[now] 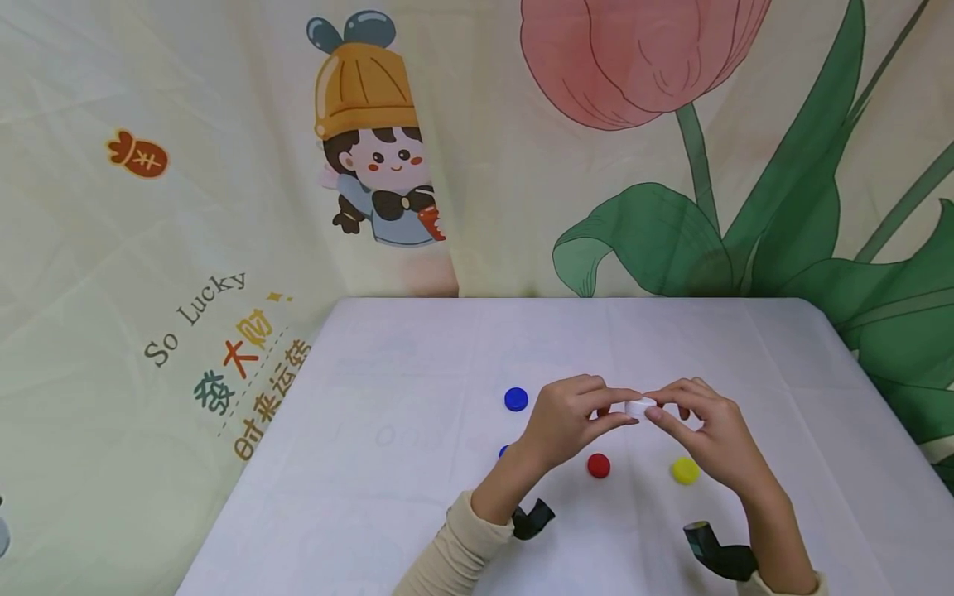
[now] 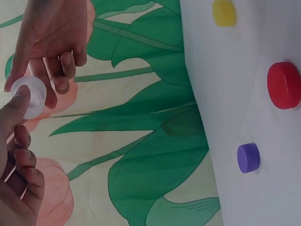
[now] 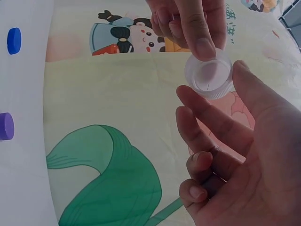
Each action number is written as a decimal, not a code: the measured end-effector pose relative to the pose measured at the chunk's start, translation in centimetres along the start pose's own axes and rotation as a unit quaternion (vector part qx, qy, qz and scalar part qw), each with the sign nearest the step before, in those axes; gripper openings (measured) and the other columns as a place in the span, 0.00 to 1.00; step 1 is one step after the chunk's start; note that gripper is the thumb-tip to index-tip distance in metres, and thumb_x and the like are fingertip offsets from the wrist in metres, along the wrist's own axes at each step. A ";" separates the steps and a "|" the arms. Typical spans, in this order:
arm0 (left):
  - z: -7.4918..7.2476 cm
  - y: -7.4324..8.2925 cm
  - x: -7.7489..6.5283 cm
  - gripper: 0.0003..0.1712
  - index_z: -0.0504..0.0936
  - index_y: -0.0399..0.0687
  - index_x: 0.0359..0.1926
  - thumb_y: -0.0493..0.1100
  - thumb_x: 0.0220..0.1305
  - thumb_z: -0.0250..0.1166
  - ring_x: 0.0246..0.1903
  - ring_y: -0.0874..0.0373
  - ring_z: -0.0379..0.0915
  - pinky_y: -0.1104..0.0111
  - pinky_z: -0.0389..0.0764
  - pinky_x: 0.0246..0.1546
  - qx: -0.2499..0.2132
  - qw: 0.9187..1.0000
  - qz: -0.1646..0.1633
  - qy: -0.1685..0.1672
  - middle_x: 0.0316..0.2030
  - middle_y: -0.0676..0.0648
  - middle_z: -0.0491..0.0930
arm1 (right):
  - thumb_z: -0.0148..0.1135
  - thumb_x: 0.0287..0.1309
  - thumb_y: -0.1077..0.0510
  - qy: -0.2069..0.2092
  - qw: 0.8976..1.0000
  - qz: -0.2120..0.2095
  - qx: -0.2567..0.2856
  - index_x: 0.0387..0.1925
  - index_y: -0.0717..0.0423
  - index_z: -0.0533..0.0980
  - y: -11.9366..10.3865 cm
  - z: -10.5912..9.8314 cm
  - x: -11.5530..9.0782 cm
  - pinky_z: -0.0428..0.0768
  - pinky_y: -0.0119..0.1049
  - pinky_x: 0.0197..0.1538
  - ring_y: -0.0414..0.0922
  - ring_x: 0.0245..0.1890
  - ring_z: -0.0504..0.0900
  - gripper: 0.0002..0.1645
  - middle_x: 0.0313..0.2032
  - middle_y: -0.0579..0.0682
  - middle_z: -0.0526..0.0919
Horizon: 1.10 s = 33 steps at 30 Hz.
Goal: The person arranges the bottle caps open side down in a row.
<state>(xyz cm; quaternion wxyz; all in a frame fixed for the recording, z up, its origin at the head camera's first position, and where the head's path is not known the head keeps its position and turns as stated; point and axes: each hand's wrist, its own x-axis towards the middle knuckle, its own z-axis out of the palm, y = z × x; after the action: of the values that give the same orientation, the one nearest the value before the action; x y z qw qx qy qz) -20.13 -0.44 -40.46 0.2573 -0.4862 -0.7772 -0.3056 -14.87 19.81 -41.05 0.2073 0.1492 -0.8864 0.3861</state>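
Observation:
A white bottle cap (image 1: 639,407) is held up between both hands above the table, its hollow side showing in the right wrist view. My left hand (image 1: 572,414) pinches it, the thumb lying over the cap in both wrist views. From the other side, my right hand (image 1: 704,422) holds its edge with thumb and index finger; the other fingers curl loosely below. Under the hands lie a red cap (image 1: 599,465) and a yellow cap (image 1: 685,470).
To the left sits a blue cap (image 1: 516,399); another blue cap (image 1: 503,451) is mostly hidden behind the left forearm. A purple cap (image 2: 248,157) shows in the wrist views. The white-covered table (image 1: 417,364) meets a printed cloth backdrop (image 1: 492,165).

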 end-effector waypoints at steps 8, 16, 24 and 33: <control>0.1 -0.1 -0.1 0.18 0.85 0.50 0.44 0.49 0.51 0.71 0.20 0.69 0.63 0.87 0.60 0.24 0.006 1.000 0.005 -0.005 0.18 0.57 0.72 | 0.68 0.50 0.58 0.000 1.000 0.000 0.013 0.36 0.52 0.83 0.1 0.0 0.0 0.65 0.30 0.25 0.39 0.29 0.65 0.09 0.30 0.39 0.77; 0.8 -0.4 -0.7 0.23 0.82 0.48 0.47 0.48 0.48 0.73 0.21 0.69 0.61 0.86 0.61 0.22 -0.068 0.997 -0.048 -0.004 0.19 0.57 0.69 | 0.74 0.43 0.57 0.005 1.000 0.008 0.028 0.39 0.50 0.81 0.2 -0.1 -0.2 0.65 0.31 0.25 0.39 0.29 0.64 0.17 0.29 0.39 0.75; 1.7 -0.6 -0.5 0.20 0.83 0.48 0.45 0.46 0.49 0.72 0.21 0.70 0.60 0.84 0.63 0.21 -0.099 0.991 -0.090 -0.003 0.18 0.57 0.69 | 0.75 0.40 0.59 0.015 1.000 0.004 0.027 0.42 0.49 0.80 0.8 -0.3 -0.3 0.66 0.32 0.26 0.38 0.29 0.64 0.22 0.29 0.39 0.75; 3.9 -1.2 2.8 0.20 0.82 0.52 0.48 0.52 0.54 0.67 0.21 0.71 0.61 0.83 0.62 0.19 -0.046 0.988 -0.139 -0.054 0.18 0.59 0.70 | 0.73 0.44 0.58 0.048 0.999 0.017 -0.020 0.44 0.55 0.80 3.2 -1.4 1.1 0.64 0.29 0.29 0.39 0.29 0.63 0.21 0.29 0.46 0.77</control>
<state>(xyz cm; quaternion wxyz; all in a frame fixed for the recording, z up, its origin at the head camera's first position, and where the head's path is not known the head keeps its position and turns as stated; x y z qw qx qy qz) -22.72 3.65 -41.47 0.1472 -0.4001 -0.8352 -0.3474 -16.82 22.89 -41.64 0.2457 0.1115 -0.8856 0.3781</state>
